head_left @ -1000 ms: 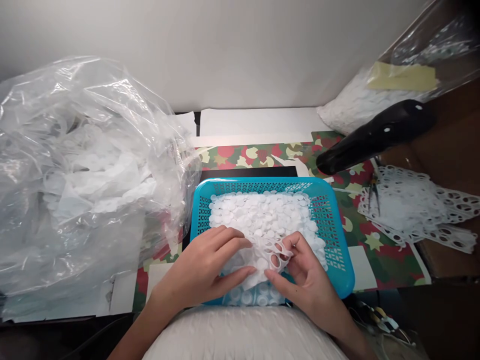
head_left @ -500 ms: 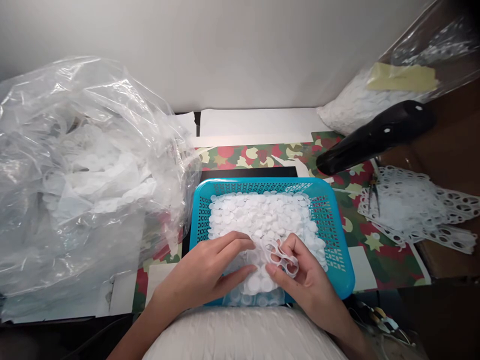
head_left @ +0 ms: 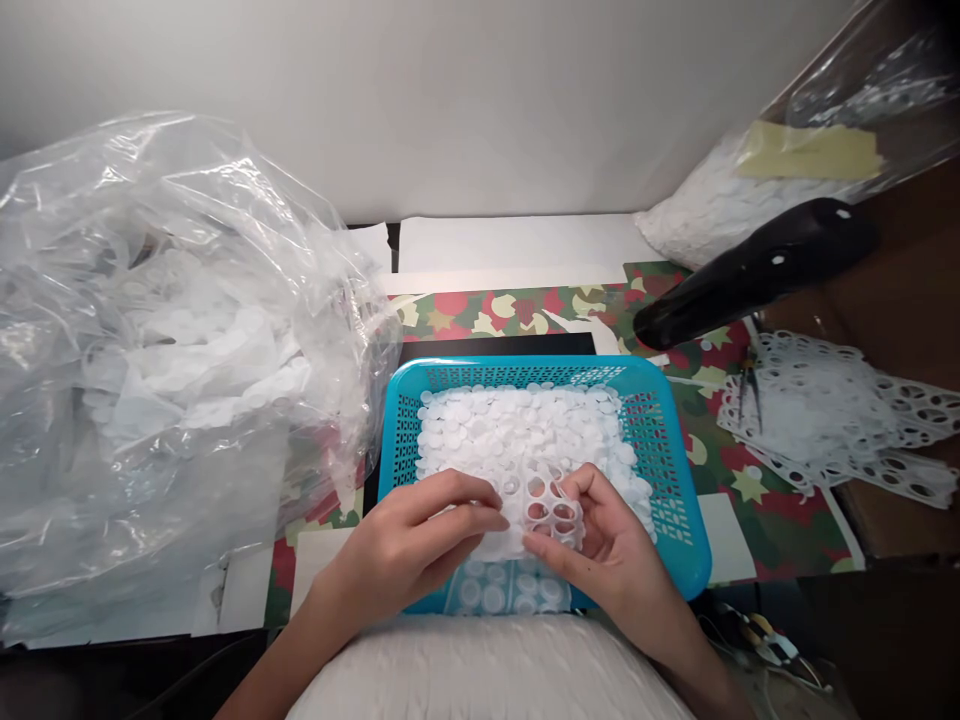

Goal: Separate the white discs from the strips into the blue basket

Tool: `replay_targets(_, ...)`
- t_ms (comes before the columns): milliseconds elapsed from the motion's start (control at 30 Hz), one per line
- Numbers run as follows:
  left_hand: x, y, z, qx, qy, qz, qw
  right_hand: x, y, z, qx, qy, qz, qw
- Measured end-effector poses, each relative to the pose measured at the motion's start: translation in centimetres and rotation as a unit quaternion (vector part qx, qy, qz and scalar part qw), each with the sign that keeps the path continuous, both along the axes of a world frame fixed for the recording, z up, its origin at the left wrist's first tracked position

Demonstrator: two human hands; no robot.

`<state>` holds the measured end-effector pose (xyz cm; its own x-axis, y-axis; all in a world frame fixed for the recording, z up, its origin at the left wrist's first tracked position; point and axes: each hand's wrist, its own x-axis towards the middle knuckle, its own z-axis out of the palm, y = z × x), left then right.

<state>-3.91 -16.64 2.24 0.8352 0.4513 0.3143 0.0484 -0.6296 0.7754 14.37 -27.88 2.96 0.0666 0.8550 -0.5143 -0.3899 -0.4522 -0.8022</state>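
- Basket, bright blue perforated plastic, rounded rectangle: its rim is bounding the work, its longer sides running 9 to 3 o'clock.
- Discs, white, small, round: filling the basket floor towards 12 o'clock.
- Bag, clear crinkled plastic, holding white pieces: crowding the rim from 9 to 10 o'clock.
- Garment, pale ribbed fabric: closing the near edge at 6 o'clock.
- Pile, white perforated plastic sheets: lying at 3 o'clock, well apart from the rim; camouflage-patterned covering in red, green and cream is showing between, leaving room on that side.
- Sheet, translucent white plastic, round-holed: hanging over the basket's near half, between the hands; its holed end is pointing to 3 o'clock, its long axis seemingly running 9 to 3, the far end being hidden.
- Right hand, bare: pinching the holed end between thumb and fingers.
- Left hand, bare: arching over the sheet's 9 o'clock side, thumb hidden; whether it is pinching, one cannot tell.
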Motion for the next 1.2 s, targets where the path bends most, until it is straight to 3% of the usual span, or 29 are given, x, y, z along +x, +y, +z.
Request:
replay_targets(233, 0.42, -0.13, 0.26, -0.006, -0.015, 0.020, 1.000, -0.08, 0.20, 0.06, -0.013, 0.024, -0.014, 1.000)
replay_targets(633, 0.51, -0.02, 0.16, 0.021, 0.046, -0.022, 0.998, -0.07, -0.04, -0.34, -0.020, -0.017, 0.006, 1.000)
replay_targets(800, 0.86, -0.24, 0.11, 0.019, 0.046, 0.019, 0.999, -0.28, -0.10, -0.45, -0.012, -0.043, 0.022, 0.999)
replay_targets(1200, 1.01, -0.25, -0.31, 0.154, 0.044, 0.015, 0.987, -0.32, 0.08, -0.45, 0.001, -0.060, 0.053, 0.997)
